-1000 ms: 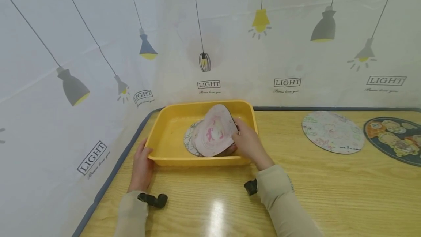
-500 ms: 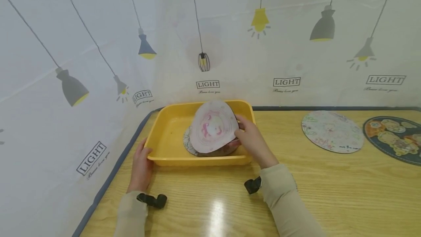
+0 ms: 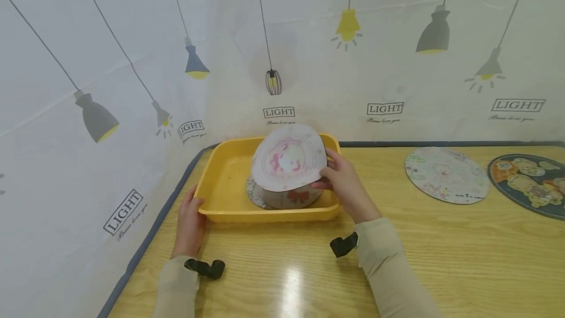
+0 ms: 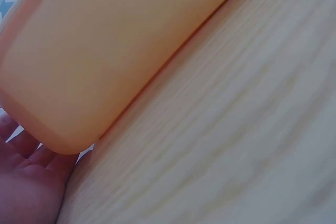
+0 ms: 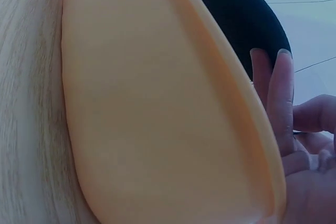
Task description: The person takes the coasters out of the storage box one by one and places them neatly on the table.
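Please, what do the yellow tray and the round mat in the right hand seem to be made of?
The yellow tray: most likely plastic, smooth with a soft sheen; its rounded corners and seamless walls look moulded.
The round mat: perhaps rubber-backed fabric or foam; its face looks matt with a pink drawing, its underside plain black.

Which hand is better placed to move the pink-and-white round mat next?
Likely the right hand: it pinches the mat above the yellow rectangular plastic bin, while the left hand holds the bin's left end.
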Demonstrator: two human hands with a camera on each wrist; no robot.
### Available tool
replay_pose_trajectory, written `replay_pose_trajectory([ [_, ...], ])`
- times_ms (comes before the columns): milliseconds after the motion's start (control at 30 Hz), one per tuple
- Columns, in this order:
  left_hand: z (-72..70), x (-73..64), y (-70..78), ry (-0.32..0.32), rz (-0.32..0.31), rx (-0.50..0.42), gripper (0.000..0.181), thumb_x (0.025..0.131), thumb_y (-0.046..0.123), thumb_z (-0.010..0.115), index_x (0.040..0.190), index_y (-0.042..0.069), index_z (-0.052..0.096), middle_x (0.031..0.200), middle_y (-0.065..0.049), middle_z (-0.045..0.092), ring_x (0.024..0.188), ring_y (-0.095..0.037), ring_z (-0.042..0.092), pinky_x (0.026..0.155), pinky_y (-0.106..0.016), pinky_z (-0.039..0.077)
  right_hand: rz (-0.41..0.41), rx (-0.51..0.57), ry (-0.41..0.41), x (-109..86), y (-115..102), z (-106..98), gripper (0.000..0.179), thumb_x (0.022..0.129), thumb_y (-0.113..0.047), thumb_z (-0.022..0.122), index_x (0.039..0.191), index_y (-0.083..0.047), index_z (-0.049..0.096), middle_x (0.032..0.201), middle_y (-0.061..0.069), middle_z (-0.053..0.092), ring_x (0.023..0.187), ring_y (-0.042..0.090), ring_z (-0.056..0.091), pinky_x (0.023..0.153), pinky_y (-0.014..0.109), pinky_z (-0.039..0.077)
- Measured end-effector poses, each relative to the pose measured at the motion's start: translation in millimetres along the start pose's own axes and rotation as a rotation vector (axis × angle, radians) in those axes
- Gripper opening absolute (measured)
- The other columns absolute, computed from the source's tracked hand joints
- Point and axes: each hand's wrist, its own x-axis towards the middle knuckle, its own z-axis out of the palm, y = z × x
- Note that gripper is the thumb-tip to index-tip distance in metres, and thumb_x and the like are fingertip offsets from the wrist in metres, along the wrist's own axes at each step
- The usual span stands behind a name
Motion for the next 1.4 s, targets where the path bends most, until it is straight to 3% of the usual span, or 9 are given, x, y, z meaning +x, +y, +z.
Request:
replay_pose_trajectory([
  [433,1.6,-1.6,2.7,-0.002,0.004,0.004,0.048,0.088,0.002,0.033,0.134,0.011,0.037,0.133,-0.007,0.036,0.115,-0.029,0.039,0.081,-0.026,0.043,-0.02,0.101,0.012,0.2,-2,-9,0.057,0.086,0.002,0.041,0.139,-0.016,0.029,0.119,0.017,0.049,0.082,0.022,0.061,0.071,0.033,0.05],
  [1033,3.6,-0.9,2.1,0.004,0.008,-0.018,0.048,0.087,0.0,0.031,0.134,0.009,0.037,0.132,-0.009,0.037,0.113,-0.029,0.039,0.082,-0.027,0.042,-0.027,0.164,0.061,-1.9,1,-42,0.055,0.086,0.005,0.038,0.138,-0.011,0.032,0.111,0.02,0.051,0.076,0.017,0.062,0.068,0.028,0.05],
  [1400,1.9,0.9,0.6,0.036,-0.001,-0.08,0.048,0.087,0.001,0.03,0.134,0.009,0.035,0.132,-0.008,0.036,0.116,-0.028,0.036,0.088,-0.03,0.038,0.012,0.229,0.171,-3.1,6,-60,0.055,0.087,0.003,0.037,0.139,-0.014,0.032,0.113,0.012,0.049,0.074,0.016,0.059,0.069,0.027,0.05],
])
